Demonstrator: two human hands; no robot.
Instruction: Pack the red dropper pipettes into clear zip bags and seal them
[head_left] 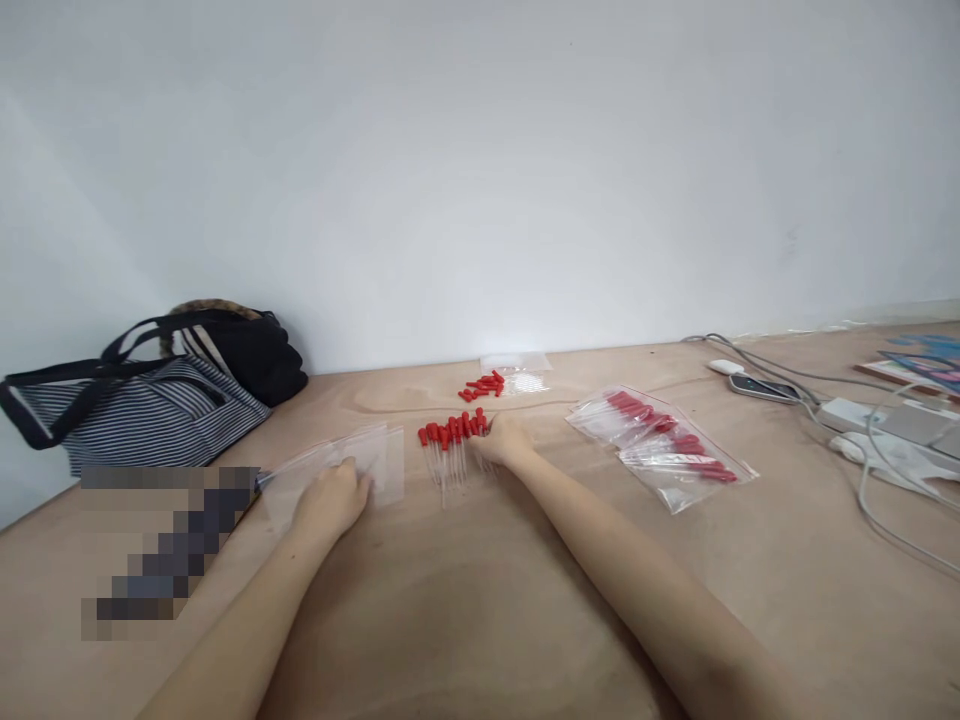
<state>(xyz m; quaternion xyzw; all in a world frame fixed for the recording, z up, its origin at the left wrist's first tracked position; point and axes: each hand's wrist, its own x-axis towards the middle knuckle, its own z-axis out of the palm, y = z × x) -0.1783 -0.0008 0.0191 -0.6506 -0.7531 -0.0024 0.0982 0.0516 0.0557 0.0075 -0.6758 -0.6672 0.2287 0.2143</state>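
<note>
My left hand (330, 497) rests over a few flat clear plastic bags (388, 465), its bent fingers closed at the film. Right of them lies a row of glass droppers (444, 455) with red rubber bulbs, tips toward me. My right hand (508, 442) is at the right end of this row, its fingers curled around the droppers there; the fingertips are partly hidden. Behind the row are several loose red bulbs (484, 387) and a small pile of clear glass tubes (527, 381). Filled bags of red-bulbed droppers (667, 440) lie to the right.
A striped bag (161, 405) and a black bundle (262, 355) stand against the wall at left. A blurred-out dark patch (180, 550) covers something in front of them. To the right are a dark device (765, 388), cables (866, 500) and white adapters (851, 414).
</note>
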